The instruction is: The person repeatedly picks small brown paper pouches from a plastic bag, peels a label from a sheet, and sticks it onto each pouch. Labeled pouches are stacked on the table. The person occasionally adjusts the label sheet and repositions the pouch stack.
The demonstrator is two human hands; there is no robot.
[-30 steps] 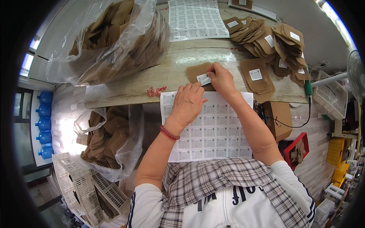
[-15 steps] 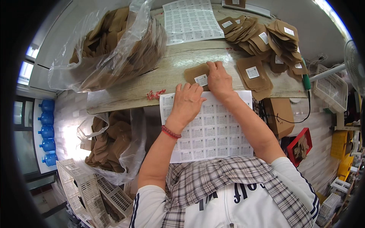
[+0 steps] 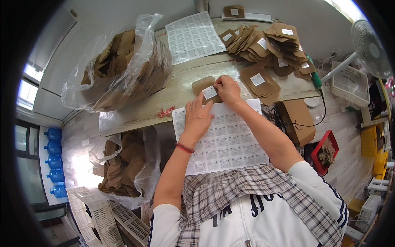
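Observation:
A flat brown piece with rounded corners [image 3: 198, 85] lies on the table in front of me, bearing a small white label [image 3: 210, 92]. My right hand [image 3: 228, 91] pinches at the label's upper right corner, its fingertips bunched over the brown piece. My left hand [image 3: 198, 117] lies with its fingers stretched out, the fingertips touching the lower left side of the label and brown piece. Beneath both wrists a large sheet of printed labels [image 3: 222, 142] hangs over the table's front edge toward my lap.
Labelled brown pieces are stacked [image 3: 258, 84] to the right, with a bigger heap [image 3: 251, 43] behind. A clear bag of brown pieces [image 3: 123, 74] sits at the left; another bag [image 3: 127, 164] is below. A second label sheet [image 3: 195, 39] lies at the back. A green-handled tool [image 3: 316, 79] rests at the right edge.
My view has shifted slightly. The right hand's fingers now pinch at the label's corner, and the label sits tilted on the brown piece. The left fingers have stayed close to the label's lower edge.

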